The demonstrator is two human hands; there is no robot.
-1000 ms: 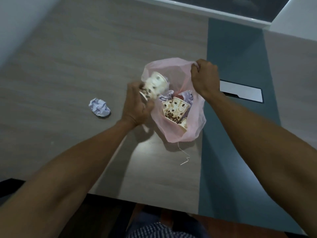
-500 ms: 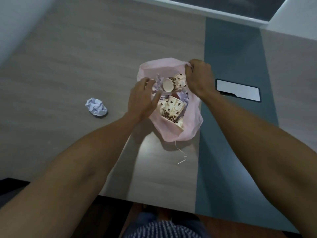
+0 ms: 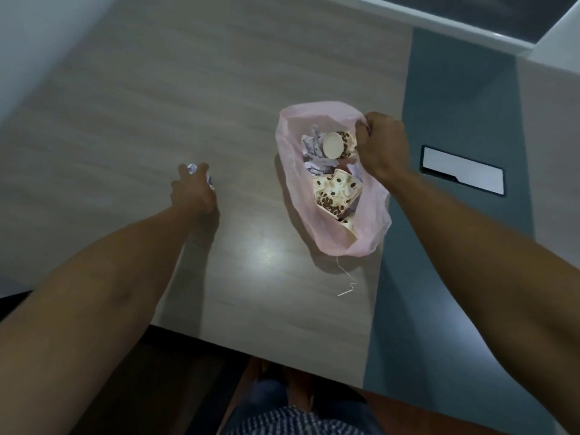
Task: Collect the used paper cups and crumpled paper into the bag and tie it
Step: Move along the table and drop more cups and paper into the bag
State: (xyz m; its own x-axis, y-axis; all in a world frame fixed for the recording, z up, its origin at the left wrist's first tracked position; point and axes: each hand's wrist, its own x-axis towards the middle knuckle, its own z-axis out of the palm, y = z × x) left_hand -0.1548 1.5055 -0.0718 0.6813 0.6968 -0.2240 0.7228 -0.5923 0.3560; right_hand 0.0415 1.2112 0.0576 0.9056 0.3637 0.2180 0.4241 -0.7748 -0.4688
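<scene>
Right hand [image 3: 381, 146] pinches the bag [image 3: 290, 171] rim open while left hand [image 3: 193, 191], fingers curling, apparently closes on the last crumpled paper [image 3: 192, 168], next bagged.

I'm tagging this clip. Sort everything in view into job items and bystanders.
Job items:
- pink bag, rim held by the right hand
- paper cups inside the bag
- crumpled paper on the table, under the left hand

Bystanders:
- thin white string
- white rectangular panel
- table
</scene>
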